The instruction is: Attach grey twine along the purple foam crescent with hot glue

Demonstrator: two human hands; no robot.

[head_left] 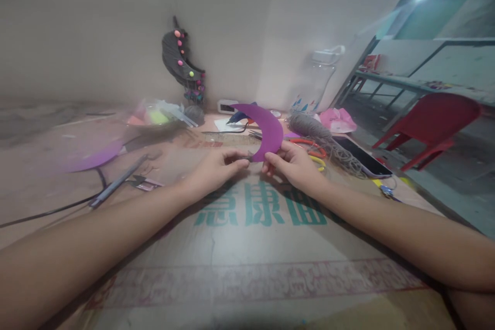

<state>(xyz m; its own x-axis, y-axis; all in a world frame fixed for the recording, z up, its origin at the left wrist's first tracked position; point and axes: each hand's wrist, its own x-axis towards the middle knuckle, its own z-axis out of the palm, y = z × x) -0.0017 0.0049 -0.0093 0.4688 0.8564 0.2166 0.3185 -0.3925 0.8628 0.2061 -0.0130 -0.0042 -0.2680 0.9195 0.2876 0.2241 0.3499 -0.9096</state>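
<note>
A purple crescent moon cutout [269,128] is held upright above the cardboard in front of me. My right hand [288,164] pinches its lower outer edge between thumb and fingers. At the crescent's bottom tip, the thumb and fingers of my left hand [228,164] are closed together. A small dark bit shows at those left fingertips, too blurred to name. Behind the crescent lies a blue glue gun [243,112], partly covered by it. Orange-handled scissors [309,145] rest just beyond my right hand.
A grey yarn-wrapped crescent [174,59] with coloured beads leans on the back board. Grey yarn [309,126], a phone [363,157] and a clear bottle [315,82] stand right. Left are a bowl [149,126], a purple sheet [96,157] and a grey pen-like tool [118,181].
</note>
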